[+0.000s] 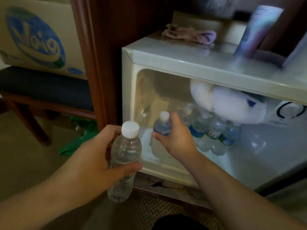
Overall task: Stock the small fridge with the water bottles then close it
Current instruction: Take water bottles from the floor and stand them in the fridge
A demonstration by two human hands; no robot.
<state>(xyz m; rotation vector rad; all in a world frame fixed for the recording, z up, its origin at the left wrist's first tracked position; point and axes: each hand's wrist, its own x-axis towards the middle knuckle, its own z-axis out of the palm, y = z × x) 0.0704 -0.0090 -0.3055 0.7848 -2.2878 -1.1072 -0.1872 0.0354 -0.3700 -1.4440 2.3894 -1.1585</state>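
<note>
The small white fridge (166, 55) stands open in a wooden cabinet. My left hand (98, 156) grips a clear water bottle (126, 156) with a white cap, upright, just outside the fridge's lower front edge. My right hand (176, 135) reaches inside the fridge and grips a second, blue-labelled bottle (162, 125) standing near the front left of the fridge floor. Several water bottles (214, 135) stand in a row further right inside. A thick lump of white frost (229, 103) hangs above them.
A dial (290, 110) sits at the fridge's upper right inside. On the fridge top lie a crumpled cloth (189, 36) and a leaning tube-shaped pack (259, 30). A cardboard box (36, 35) rests on a stool (41, 90) at left. Green plastic (78, 143) lies on the floor.
</note>
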